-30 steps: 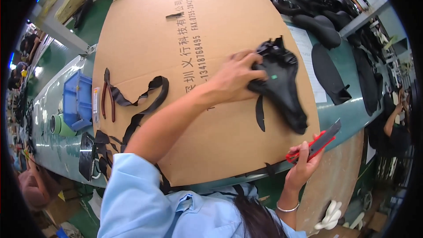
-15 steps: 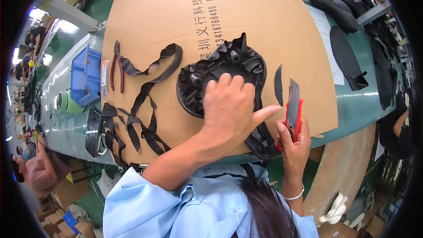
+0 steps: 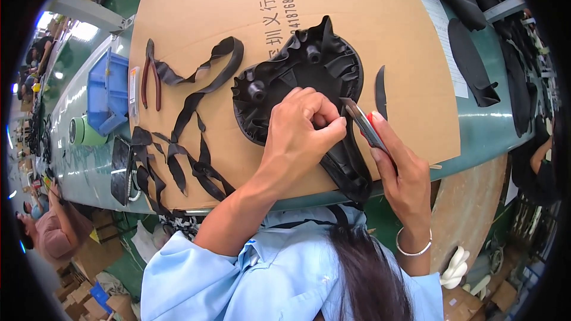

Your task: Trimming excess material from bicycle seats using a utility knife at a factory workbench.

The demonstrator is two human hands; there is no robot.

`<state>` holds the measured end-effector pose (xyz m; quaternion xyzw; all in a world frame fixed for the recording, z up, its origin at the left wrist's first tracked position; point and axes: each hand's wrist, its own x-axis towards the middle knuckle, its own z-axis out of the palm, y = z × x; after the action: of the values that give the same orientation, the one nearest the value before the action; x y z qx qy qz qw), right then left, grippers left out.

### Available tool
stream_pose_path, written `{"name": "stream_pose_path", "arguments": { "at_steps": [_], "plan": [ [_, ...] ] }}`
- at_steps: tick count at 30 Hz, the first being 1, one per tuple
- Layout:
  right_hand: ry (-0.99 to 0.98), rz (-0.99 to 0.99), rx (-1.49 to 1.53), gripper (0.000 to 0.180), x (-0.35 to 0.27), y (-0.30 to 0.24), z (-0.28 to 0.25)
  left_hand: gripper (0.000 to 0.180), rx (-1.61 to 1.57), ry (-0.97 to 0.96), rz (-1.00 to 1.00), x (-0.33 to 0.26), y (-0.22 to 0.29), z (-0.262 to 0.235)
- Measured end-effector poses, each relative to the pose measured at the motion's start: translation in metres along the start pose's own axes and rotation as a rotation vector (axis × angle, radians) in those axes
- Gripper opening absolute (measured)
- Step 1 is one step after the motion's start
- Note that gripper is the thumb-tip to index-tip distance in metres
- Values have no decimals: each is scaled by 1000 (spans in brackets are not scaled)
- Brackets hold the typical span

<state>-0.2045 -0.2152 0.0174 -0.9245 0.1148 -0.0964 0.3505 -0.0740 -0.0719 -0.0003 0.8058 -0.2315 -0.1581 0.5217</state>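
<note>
Head view: black seat [image 3: 324,77], puckered and glossy, lies underside up on flat brown cardboard [image 3: 410,95]. Left hand [image 3: 301,126] curls over it, thumb meeting forefinger; can't tell if gripping. Right hand [image 3: 406,175] grasps knife [image 3: 371,133], flat metal blade [image 3: 354,111] angled near seat. Limp curly strips [image 3: 191,104] left.

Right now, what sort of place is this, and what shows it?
Probably a factory workshop: a utility knife in the right hand, a black saddle-shaped part on cardboard, and more black pieces heaped at upper right.

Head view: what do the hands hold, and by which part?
Right hand: utility knife, by its handle. Left hand: at the bicycle saddle, hold unclear.
</note>
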Motion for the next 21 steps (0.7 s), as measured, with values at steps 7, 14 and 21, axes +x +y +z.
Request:
{"name": "stream_pose_path", "arguments": {
  "at_steps": [7, 14, 21],
  "plan": [
    [-181, 186, 172, 50, -39, 2, -22, 14, -283, -117, -6, -1, -6, -11],
    [-353, 669, 300, 47, -73, -31, -38, 8, -859, -176, -84, 3, -10, -16],
    [259, 720, 441, 48, -119, -15, -3, 13, -723, -681, 150, 5, -13, -24]
  ]
}}
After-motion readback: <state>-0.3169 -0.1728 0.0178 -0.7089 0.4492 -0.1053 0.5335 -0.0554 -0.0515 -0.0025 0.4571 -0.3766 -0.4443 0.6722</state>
